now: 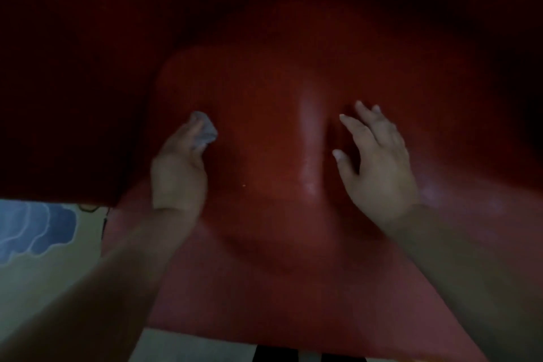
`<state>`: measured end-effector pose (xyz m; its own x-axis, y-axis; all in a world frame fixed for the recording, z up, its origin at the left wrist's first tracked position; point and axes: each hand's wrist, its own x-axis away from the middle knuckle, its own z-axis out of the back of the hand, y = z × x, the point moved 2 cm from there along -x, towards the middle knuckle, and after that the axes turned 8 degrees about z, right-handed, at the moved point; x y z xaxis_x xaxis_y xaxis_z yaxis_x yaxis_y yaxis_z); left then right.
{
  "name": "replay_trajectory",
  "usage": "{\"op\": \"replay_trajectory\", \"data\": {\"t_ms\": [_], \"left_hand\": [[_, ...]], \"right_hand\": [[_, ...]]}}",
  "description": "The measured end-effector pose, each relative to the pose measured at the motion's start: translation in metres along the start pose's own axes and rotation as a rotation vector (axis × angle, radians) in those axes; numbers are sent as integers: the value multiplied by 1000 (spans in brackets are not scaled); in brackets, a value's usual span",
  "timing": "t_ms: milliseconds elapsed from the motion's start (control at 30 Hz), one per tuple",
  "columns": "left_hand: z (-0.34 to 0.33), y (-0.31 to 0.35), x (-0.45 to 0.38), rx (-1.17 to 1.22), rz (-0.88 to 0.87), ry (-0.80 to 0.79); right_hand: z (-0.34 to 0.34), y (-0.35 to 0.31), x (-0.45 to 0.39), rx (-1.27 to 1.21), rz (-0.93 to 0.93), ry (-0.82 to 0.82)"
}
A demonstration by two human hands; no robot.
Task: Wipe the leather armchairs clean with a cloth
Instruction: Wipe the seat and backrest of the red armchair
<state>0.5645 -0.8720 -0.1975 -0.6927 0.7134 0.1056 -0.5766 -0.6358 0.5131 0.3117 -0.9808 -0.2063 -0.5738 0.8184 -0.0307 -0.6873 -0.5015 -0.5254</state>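
A dark red leather armchair (264,91) fills most of the dim head view, its seat cushion in front of me with a shiny crease down the middle. My left hand (177,167) grips a small bunched grey cloth (205,132) against the left part of the cushion. My right hand (376,161) lies on the cushion right of the crease, fingers straight and spread, holding nothing. Both forearms reach in from the bottom of the frame.
The chair's left armrest (58,97) rises dark at the left. Pale floor (58,273) shows at the lower left with a blue patterned patch (35,229). The chair's front edge runs along the bottom.
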Motion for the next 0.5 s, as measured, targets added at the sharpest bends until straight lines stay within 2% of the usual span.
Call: {"op": "replay_trajectory", "data": {"t_ms": [133, 233, 300, 333, 400, 467, 500], "left_hand": [[-14, 6, 49, 27, -228, -95], [-12, 10, 84, 81, -309, -241], [-5, 11, 83, 198, -301, -333], [1, 10, 72, 268, -262, -322], [18, -4, 37, 327, -86, -142], [37, -31, 4, 260, 166, 90], [43, -41, -1, 220, 217, 118]], "right_hand": [[-17, -10, -7, 47, 46, -102], [-23, -11, -5, 88, 66, -140], [-24, -10, -5, 98, 69, -141], [-25, -9, -5, 101, 68, -141], [-26, -7, -5, 109, 69, -137], [-27, -7, -5, 123, 70, -135], [-27, -7, -4, 128, 72, -136]]}}
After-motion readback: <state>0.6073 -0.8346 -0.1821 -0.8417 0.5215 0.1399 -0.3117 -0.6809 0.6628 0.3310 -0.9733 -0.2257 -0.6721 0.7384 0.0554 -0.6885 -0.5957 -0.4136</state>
